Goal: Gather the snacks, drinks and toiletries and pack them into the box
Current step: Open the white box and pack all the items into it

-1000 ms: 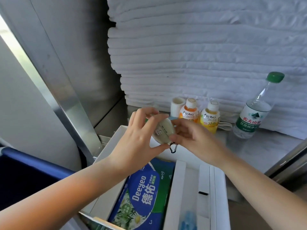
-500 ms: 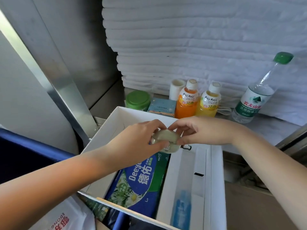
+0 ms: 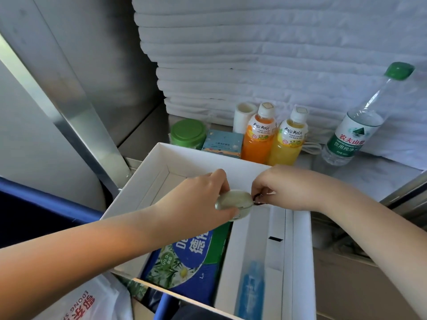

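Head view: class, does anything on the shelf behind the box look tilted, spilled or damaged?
Only the water bottle stands out: it leans right toward the stacked white linen, though the wide lens may exaggerate this. The orange juice bottle and yellow juice bottle stand upright, capped; nothing looks spilled.
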